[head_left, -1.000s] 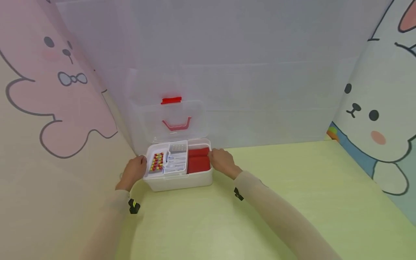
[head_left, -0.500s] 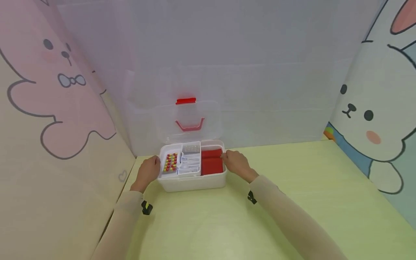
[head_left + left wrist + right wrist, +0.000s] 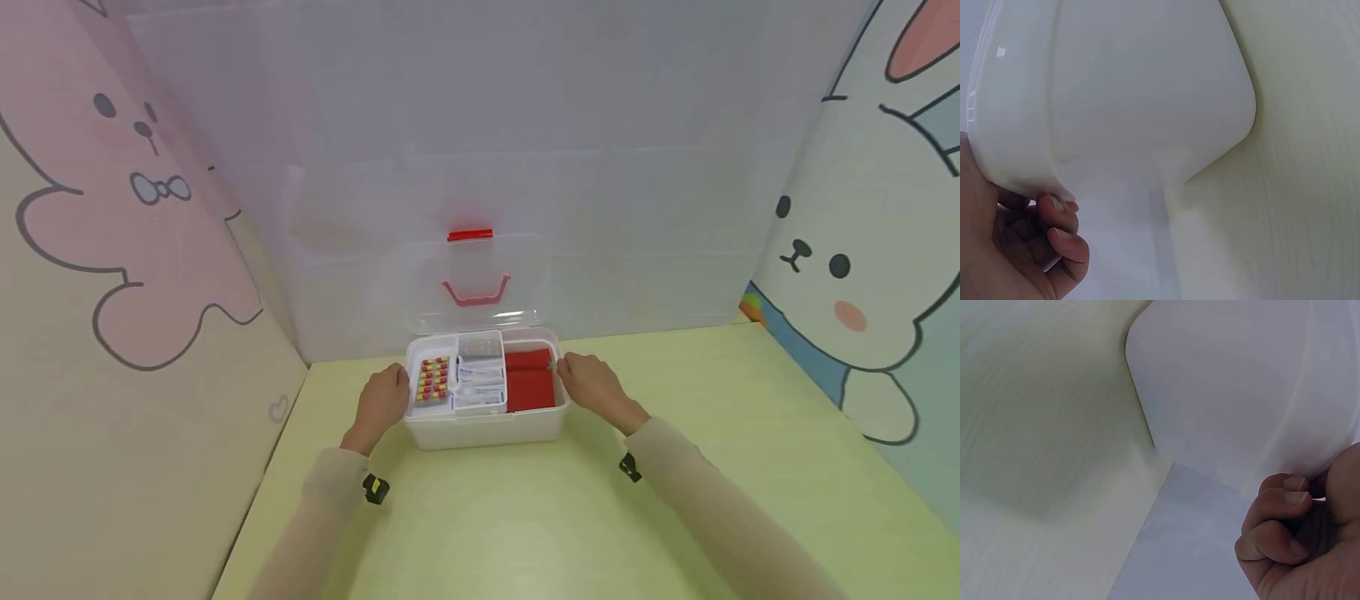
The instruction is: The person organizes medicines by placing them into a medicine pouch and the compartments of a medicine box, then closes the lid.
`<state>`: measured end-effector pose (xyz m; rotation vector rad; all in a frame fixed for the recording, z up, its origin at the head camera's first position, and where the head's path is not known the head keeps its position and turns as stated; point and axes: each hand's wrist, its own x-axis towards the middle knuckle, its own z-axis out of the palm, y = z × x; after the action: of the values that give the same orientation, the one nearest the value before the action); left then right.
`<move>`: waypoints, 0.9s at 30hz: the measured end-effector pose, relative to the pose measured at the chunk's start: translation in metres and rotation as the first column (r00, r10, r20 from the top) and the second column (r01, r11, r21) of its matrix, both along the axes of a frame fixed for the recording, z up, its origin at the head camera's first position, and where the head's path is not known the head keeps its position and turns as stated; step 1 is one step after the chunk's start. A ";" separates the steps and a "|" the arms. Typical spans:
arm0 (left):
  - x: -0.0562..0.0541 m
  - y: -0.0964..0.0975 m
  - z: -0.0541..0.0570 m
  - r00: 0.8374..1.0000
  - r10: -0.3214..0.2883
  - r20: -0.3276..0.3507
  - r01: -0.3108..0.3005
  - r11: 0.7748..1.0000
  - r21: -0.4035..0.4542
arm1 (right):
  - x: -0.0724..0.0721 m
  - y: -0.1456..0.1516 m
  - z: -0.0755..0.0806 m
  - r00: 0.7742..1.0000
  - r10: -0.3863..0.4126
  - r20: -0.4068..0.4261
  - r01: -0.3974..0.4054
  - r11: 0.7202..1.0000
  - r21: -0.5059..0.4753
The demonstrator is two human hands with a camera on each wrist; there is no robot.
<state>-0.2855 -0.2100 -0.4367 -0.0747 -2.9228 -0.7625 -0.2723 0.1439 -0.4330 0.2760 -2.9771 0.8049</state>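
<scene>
A white plastic medicine box [image 3: 487, 432] stands on the table, its clear lid with a red handle [image 3: 476, 298] raised at the back. My left hand [image 3: 381, 404] grips the rim at the box's left end, fingers curled under the edge in the left wrist view. At the opposite end, my right hand [image 3: 597, 387] holds the rim the same way, thumb above and fingers below. Inside, a lift-out tray [image 3: 437, 343] bears a blister pack of red and yellow capsules [image 3: 432, 381] and several white packets [image 3: 481, 385]. Red folded pouches [image 3: 529, 392] fill the right compartment.
The pale yellow-green table [image 3: 720, 450] extends to the right and front. A white sheet-covered wall [image 3: 637, 233] rises behind the box. Side panels with a pink cartoon animal [image 3: 172, 250] and a white cartoon rabbit [image 3: 855, 292] bound the table.
Both hands have moved the medicine box to the right along the table, away from the left panel. Their grip on its two ends stays the same, and the lid remains raised.
</scene>
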 end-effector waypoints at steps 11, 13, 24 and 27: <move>0.006 0.047 -0.012 0.999 0.022 -0.030 -0.020 0.997 0.079 | 0.013 0.047 -0.006 0.999 -0.032 -0.015 0.032 0.999 -0.019; 0.007 0.054 -0.014 0.999 0.024 -0.028 -0.022 0.996 0.081 | 0.016 0.055 -0.007 0.999 -0.034 -0.026 0.034 0.999 -0.027; 0.016 0.080 -0.015 0.998 0.060 -0.015 -0.057 0.992 0.116 | 0.023 0.076 -0.009 0.998 -0.041 -0.051 0.038 0.998 -0.057; 0.017 0.082 -0.013 0.998 0.065 -0.005 -0.064 0.990 0.122 | 0.023 0.078 -0.009 0.998 -0.044 -0.050 0.041 0.997 -0.065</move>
<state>-0.2686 -0.1278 -0.4500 0.0280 -2.8470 -0.9255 -0.2495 0.2222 -0.4419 0.2263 -2.8924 0.8733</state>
